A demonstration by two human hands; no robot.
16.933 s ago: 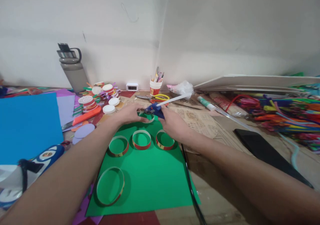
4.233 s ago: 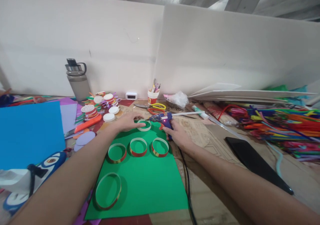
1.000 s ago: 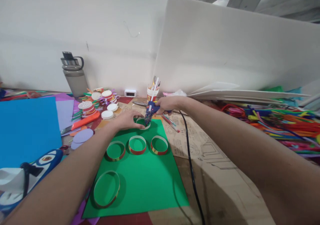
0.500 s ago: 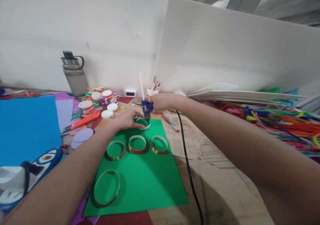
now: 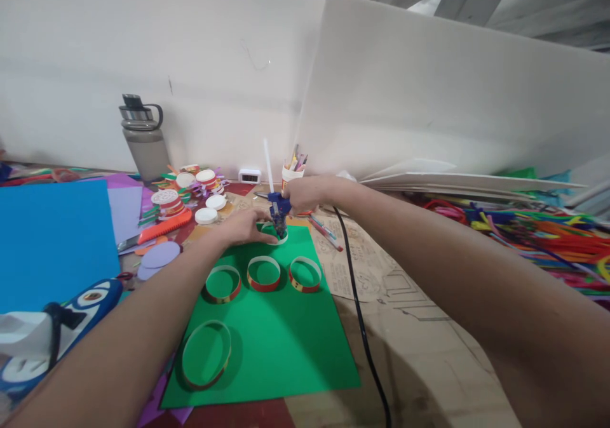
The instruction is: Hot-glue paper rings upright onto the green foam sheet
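My right hand (image 5: 305,194) is wrapped round a blue glue gun (image 5: 279,206) with a white glue stick rising from its back. The gun's tip points down inside a paper ring (image 5: 282,240) at the far edge of a green sheet (image 5: 281,333). Thumb and fingers of my left hand (image 5: 246,227) close on that ring's left side. Nearer me on the sheet stand several other rings, among them a red and yellow one (image 5: 264,286) and a larger one (image 5: 206,385) at the lower left.
A black cord (image 5: 357,307) runs down right of the sheet over brown paper. Left lie an orange cutter (image 5: 164,227), purple discs (image 5: 161,256) and a blue sheet (image 5: 52,237). Behind stand a bottle (image 5: 145,145) and a pen cup (image 5: 291,175). Colourful pipe cleaners (image 5: 538,237) lie right.
The glue gun tilts slightly more, its tip still inside the far ring. Both hands remain in nearly the same place, and the view has shifted a little.
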